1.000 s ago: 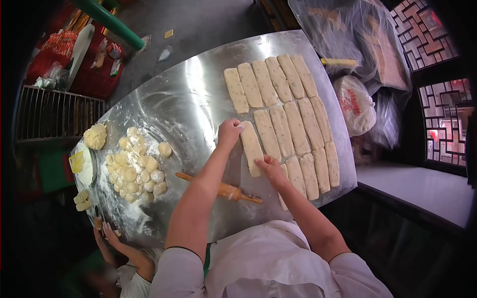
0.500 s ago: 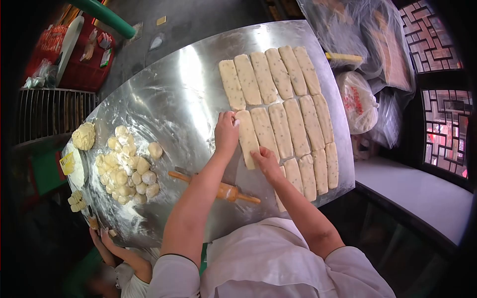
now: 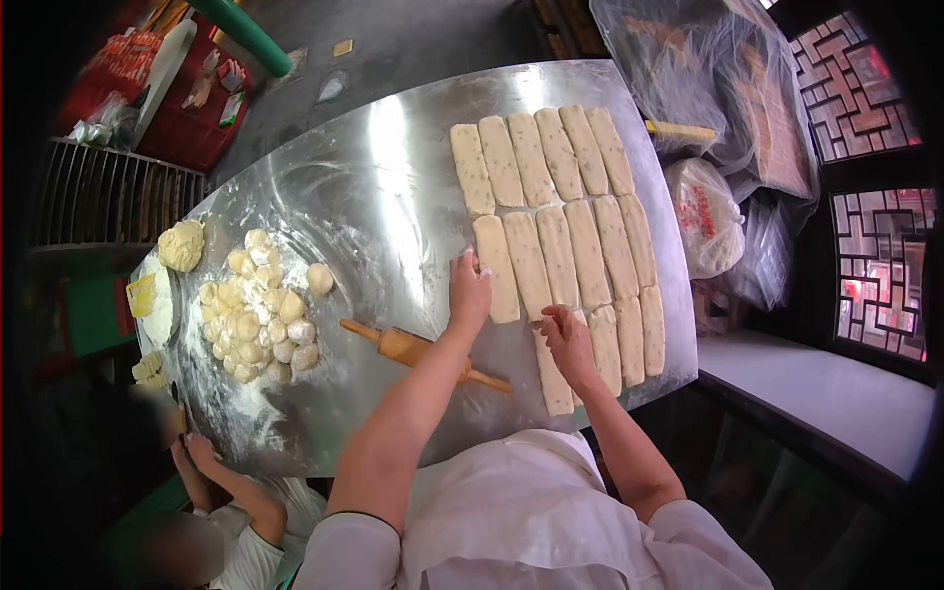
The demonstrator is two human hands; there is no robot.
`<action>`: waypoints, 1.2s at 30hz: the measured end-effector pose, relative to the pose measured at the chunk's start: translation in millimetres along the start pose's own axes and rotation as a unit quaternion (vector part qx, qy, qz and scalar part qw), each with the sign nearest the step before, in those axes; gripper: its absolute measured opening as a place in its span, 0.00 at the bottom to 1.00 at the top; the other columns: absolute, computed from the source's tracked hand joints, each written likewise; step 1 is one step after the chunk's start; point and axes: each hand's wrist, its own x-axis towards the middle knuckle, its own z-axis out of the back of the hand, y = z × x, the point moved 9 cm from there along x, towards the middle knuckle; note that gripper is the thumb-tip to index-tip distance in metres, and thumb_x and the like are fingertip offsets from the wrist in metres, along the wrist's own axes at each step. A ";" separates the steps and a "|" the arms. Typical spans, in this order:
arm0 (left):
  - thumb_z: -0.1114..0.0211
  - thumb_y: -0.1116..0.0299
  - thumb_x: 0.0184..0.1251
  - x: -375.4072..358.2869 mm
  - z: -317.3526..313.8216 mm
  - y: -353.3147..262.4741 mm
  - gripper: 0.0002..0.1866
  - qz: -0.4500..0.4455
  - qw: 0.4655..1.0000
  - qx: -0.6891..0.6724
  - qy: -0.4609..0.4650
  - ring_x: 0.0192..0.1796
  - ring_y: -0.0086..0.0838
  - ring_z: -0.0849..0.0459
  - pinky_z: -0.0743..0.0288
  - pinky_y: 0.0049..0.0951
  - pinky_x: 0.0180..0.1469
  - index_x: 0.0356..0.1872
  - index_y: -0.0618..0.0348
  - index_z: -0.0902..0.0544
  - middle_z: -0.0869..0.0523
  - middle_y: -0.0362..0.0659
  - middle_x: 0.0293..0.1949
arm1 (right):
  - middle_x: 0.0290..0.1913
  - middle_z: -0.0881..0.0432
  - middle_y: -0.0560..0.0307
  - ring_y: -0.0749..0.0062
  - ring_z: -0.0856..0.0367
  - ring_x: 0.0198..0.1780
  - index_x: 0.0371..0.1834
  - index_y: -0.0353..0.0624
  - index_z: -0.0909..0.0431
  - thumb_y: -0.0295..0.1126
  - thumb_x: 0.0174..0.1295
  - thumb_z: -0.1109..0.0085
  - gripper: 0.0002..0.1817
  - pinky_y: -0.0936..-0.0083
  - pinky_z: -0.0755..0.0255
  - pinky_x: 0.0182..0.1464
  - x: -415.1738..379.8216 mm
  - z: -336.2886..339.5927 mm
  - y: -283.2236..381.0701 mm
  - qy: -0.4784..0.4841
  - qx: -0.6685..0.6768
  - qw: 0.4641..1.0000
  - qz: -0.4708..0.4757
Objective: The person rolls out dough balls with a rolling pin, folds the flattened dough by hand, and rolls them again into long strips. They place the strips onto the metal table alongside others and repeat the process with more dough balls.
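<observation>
Both hands down on dough strips at centre frame, forearms reaching up from the lower edge.

Left hand (image 3: 469, 292) flat, fingers loosely spread, beside the leftmost middle-row dough strip (image 3: 497, 268), touching its lower left edge; right hand (image 3: 567, 334) curled, fingertips pinched on the top end of a bottom-row strip (image 3: 553, 372). Fourteen strips counted: five, five, four across three rows on the steel surface (image 3: 374, 197). One rolling pin (image 3: 418, 352) just left of the hands, under the left forearm. Heap of dough balls (image 3: 258, 320) at left, too clumped to count.
</observation>
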 end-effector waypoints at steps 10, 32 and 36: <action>0.40 0.74 0.64 -37.2 6.8 7.1 0.25 0.010 0.997 -0.080 -0.016 0.49 0.38 0.21 0.26 0.34 0.55 0.64 0.65 0.28 0.25 0.52 0.54 | 0.47 0.20 0.50 0.56 0.20 0.48 0.51 0.41 0.24 0.28 0.62 0.41 0.14 0.64 0.25 0.47 26.2 -14.9 73.7 -0.013 -0.200 0.947 0.251; 0.35 0.77 0.60 -189.1 296.6 191.4 0.24 0.093 0.913 0.032 -0.395 0.48 0.40 0.21 0.26 0.34 0.54 0.59 0.62 0.28 0.26 0.50 0.56 | 0.33 0.15 0.42 0.47 0.14 0.36 0.45 0.39 0.20 0.40 0.64 0.46 0.16 0.57 0.20 0.43 -54.3 -130.8 -38.1 0.312 -0.391 0.866 0.021; 0.33 0.75 0.58 -158.2 297.2 223.2 0.25 0.099 0.906 0.000 -0.411 0.48 0.42 0.22 0.27 0.35 0.54 0.58 0.65 0.28 0.25 0.51 0.54 | 0.20 0.18 0.51 0.67 0.17 0.19 0.35 0.35 0.20 0.40 0.63 0.40 0.16 0.71 0.21 0.23 -57.8 -126.1 -18.4 0.337 -0.334 0.872 -0.123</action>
